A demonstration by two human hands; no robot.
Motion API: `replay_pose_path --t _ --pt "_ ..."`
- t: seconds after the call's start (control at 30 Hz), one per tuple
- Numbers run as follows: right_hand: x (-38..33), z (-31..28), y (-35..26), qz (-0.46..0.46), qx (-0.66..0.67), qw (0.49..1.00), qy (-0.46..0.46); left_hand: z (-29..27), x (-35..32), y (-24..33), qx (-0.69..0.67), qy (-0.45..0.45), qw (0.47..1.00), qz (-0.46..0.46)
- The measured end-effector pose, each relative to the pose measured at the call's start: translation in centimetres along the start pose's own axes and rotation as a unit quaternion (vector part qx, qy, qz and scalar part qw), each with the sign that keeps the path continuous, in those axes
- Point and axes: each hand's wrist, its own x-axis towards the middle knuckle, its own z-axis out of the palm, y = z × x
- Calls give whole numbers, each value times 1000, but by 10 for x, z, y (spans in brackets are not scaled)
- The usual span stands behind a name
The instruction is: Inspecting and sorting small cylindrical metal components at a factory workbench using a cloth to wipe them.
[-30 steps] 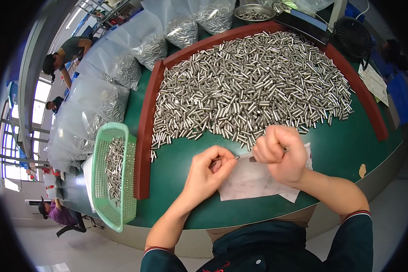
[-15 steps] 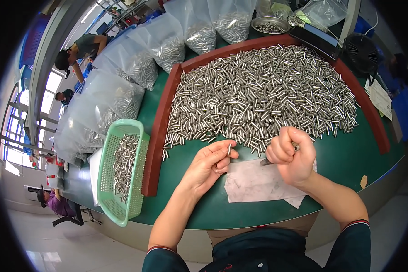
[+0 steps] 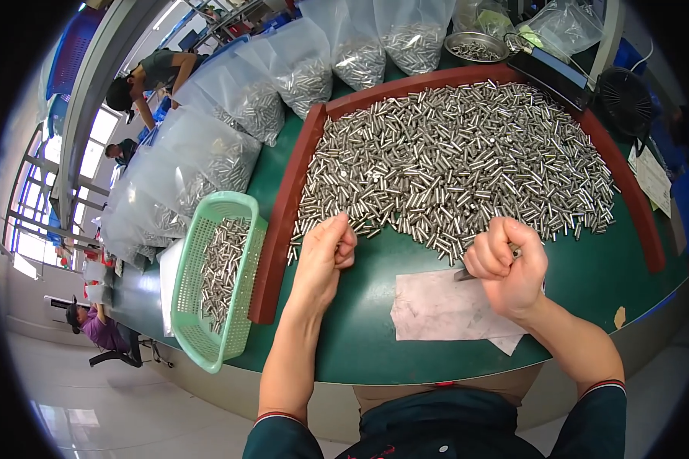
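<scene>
A big heap of small shiny metal cylinders (image 3: 467, 161) lies on the green table, fenced by a red-brown rim (image 3: 283, 229). My left hand (image 3: 325, 252) is curled at the heap's near left edge, fingertips pinched together; what it holds is hidden. My right hand (image 3: 509, 264) is a closed fist at the heap's near right edge, above a white paper sheet (image 3: 444, 310). A small dark metal piece (image 3: 464, 274) pokes out from under that fist.
A green plastic basket (image 3: 207, 283) with cylinders stands left of the rim. Several clear bags of cylinders (image 3: 230, 130) line the far left. A round metal bowl (image 3: 475, 47) and a black fan (image 3: 626, 99) sit at the back. People work at far left.
My hands, close together over the paper a second ago, have moved apart. The left one went left to the heap's edge. The view shifted slightly.
</scene>
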Motion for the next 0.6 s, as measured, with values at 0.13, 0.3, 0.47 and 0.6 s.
replay_pose_path --t 0.13,0.3,0.47,0.6 --pt "-1 0 -1 -2 -1 1000 0 -4 2 0 514 97 836 165" --pt "-1 1 0 -3 -2 1000 -5 -3 3 -9 564 95 795 202" --pt "-2 -2 -1 -16 29 999 0 7 -1 -1 538 103 815 189" --pt "-2 -2 -2 -4 0 1000 -8 49 -26 -8 430 -60 886 165"
